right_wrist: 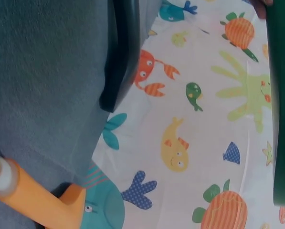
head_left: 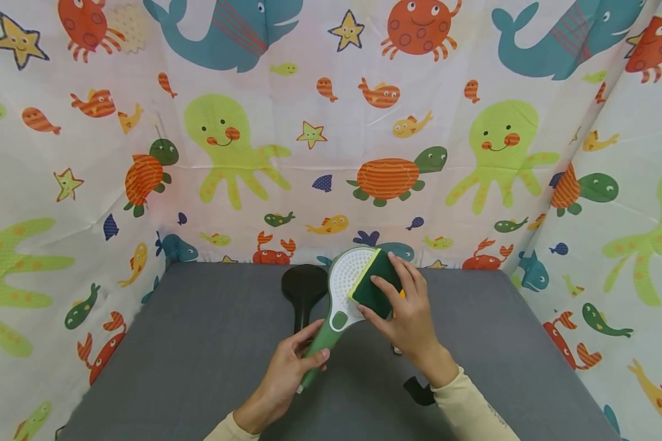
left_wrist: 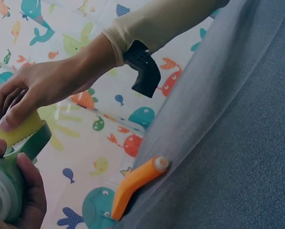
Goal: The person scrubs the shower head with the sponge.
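Observation:
My left hand [head_left: 281, 373] grips the green handle of a handheld shower head [head_left: 344, 278], raised over the table with its white, nozzle-dotted face showing. A sponge [head_left: 379, 286], yellow with a dark green scouring side, sits against the right part of that face, yellow side inward. Fingers and thumb of my right hand [head_left: 410, 315] hold the sponge by its edges. From the left wrist view, the handle's round hollow end [left_wrist: 0, 195] is close to the camera. At the right wrist view's edge, the green scouring side [right_wrist: 281, 114] fills a tall strip.
A black shower head [head_left: 304, 285] lies on the grey table [head_left: 198, 349], left of the green one. An orange handle with a white end [left_wrist: 140, 183] lies on the table, mostly hidden behind my right hand in the head view. A sea-animal curtain [head_left: 320, 177] encloses the table's back and sides.

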`<action>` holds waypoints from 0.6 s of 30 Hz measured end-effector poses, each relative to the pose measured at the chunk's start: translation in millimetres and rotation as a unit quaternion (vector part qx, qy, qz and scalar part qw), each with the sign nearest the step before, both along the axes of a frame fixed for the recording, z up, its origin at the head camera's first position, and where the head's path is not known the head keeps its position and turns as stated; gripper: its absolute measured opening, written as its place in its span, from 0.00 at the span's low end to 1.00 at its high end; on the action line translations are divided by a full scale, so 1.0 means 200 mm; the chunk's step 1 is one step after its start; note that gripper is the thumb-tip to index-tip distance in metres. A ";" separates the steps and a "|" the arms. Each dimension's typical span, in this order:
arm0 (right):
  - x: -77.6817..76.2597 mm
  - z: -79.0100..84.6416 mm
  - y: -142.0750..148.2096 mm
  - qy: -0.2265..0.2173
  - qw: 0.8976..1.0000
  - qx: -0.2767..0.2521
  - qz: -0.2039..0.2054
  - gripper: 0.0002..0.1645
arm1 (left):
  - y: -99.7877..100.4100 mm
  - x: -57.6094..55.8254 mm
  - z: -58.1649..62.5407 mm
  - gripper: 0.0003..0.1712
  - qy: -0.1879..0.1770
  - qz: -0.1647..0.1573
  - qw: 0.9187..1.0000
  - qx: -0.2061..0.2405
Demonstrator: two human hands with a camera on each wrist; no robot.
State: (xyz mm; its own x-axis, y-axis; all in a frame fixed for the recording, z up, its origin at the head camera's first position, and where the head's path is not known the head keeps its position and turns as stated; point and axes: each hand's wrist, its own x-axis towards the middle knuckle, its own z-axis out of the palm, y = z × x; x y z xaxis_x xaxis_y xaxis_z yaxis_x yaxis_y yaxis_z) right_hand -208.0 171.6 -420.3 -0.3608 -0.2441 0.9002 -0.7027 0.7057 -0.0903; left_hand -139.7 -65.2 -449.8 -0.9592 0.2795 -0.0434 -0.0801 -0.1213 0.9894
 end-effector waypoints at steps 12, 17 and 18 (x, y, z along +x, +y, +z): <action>0.01 0.01 -0.03 -0.013 1.000 0.002 0.000 0.35 | 0.00 0.01 0.01 0.35 0.009 0.003 1.000 -0.011; 0.01 0.01 -0.05 -0.012 1.000 0.006 0.009 0.34 | 0.00 0.00 0.01 0.35 0.009 0.004 1.000 -0.016; 0.01 0.01 -0.06 -0.012 1.000 0.006 0.011 0.34 | 0.00 0.00 0.01 0.35 0.009 0.003 1.000 -0.016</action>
